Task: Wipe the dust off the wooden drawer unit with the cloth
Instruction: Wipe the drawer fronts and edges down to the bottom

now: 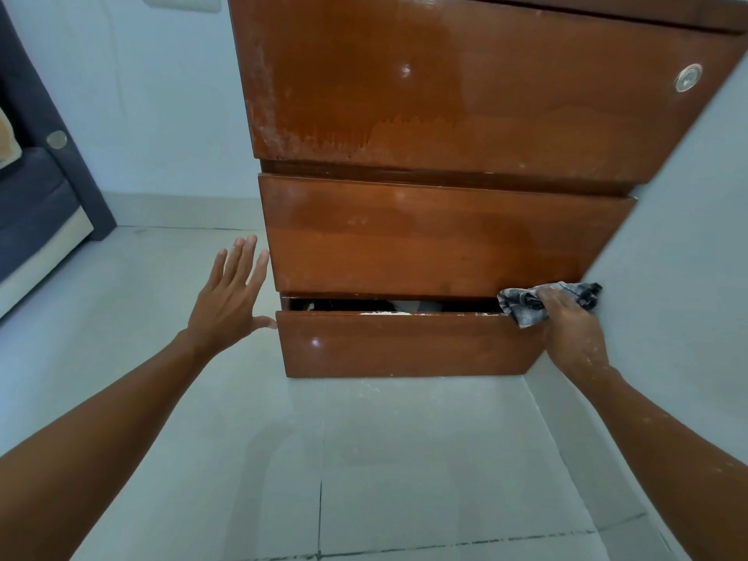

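A glossy brown wooden drawer unit (425, 232) with three drawer fronts stands on the floor ahead of me. Its top front shows pale dusty patches and a round metal lock. The bottom drawer (400, 346) is pulled out slightly, leaving a dark gap above it. My right hand (566, 330) presses a crumpled grey patterned cloth (522, 303) against the right end of the bottom drawer's top edge. My left hand (230, 297) is spread flat with fingers apart, just left of the unit, thumb tip touching the bottom drawer's left edge.
A pale wall (688, 236) runs tight along the unit's right side. Light floor tiles (364, 459) stretch in front. A dark blue sofa or bed frame (36, 188) stands at the far left. A wall socket plate (182, 0) sits at the top left.
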